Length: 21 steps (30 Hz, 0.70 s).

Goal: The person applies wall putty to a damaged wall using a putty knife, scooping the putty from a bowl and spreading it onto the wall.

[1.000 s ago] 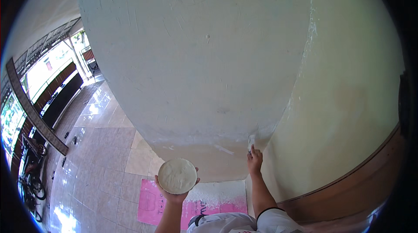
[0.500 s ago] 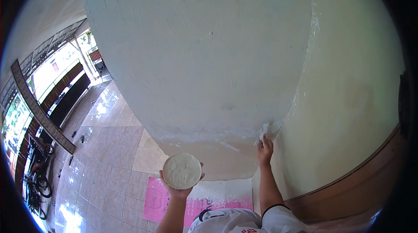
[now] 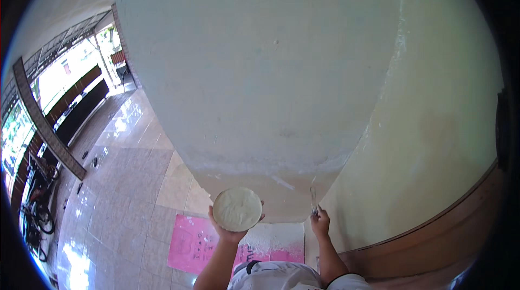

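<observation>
My left hand (image 3: 229,234) cradles a round, shallow container (image 3: 236,209) of off-white paste from below, fingertips curled round its rim. Just right of that, my right hand (image 3: 320,223) grips a slim scraper (image 3: 313,198) with a narrow blade pointing up, in front of the lower part of the pale wall (image 3: 260,84); whether the blade touches it I cannot tell. The wall bears scratches, a whitish band low down and white streaks along its corner with a cream wall (image 3: 433,127).
A pink printed sheet (image 3: 184,241) with white flecks lies on glossy floor tiles (image 3: 124,198) at the wall's foot. A brown wooden surface (image 3: 439,222) curves along the lower right. Far left are a leaning-looking post (image 3: 49,127), parked two-wheelers (image 3: 38,219) and scattered footwear (image 3: 94,161).
My right hand went up and right along the wall, then dropped lower with the scraper. My left hand and the container have shifted slightly to the right.
</observation>
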### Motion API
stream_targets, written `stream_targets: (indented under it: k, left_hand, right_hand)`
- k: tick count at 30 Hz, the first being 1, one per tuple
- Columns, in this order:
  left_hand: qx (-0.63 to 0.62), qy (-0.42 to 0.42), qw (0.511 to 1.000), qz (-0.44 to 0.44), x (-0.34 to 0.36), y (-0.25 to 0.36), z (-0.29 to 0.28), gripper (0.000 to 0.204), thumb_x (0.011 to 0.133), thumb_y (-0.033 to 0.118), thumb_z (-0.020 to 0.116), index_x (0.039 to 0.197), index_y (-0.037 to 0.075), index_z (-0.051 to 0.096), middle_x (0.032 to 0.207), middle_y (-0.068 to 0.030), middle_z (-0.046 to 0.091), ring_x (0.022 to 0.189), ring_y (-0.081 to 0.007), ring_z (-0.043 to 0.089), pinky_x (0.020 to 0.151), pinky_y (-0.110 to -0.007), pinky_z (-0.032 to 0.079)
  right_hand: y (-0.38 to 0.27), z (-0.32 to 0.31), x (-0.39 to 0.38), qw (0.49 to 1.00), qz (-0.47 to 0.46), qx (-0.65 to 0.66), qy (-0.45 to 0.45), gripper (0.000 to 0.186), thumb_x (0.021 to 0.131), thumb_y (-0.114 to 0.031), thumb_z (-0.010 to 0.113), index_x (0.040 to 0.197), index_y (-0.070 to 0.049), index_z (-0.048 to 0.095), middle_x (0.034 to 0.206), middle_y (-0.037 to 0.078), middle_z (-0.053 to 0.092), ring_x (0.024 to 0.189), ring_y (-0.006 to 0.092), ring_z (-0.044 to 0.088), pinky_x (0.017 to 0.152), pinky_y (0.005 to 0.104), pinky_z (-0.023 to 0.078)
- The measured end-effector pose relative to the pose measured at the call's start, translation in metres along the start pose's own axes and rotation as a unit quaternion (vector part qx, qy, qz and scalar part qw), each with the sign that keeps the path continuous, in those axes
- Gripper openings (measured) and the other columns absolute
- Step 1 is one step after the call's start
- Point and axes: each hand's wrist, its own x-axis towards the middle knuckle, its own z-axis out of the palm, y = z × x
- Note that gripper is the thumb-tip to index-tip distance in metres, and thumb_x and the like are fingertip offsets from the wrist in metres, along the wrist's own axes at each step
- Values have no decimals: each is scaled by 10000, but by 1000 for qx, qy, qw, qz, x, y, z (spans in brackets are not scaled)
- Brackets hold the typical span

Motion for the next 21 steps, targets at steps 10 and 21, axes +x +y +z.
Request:
stream_targets:
  k: [10,21]
  left_hand:
    - [43,71,996,-32,17,-28,30,992,866,834,452,1615,188,370,1629,-215,370,1453,-539,384,1070,-844,331]
    - [55,71,995,-46,8,-12,38,959,881,836,420,1601,202,392,1631,-161,387,1446,-485,412,1073,-849,328]
  right_hand:
    - [-265,-143,10,952,-284,14,-110,427,771,-36,786,1184,-145,793,1016,58,699,874,204,728,728,352,604]
    - [-297,-146,-2,903,-381,-170,-107,330,752,-147,813,1081,-171,811,991,34,675,778,202,683,637,355,577]
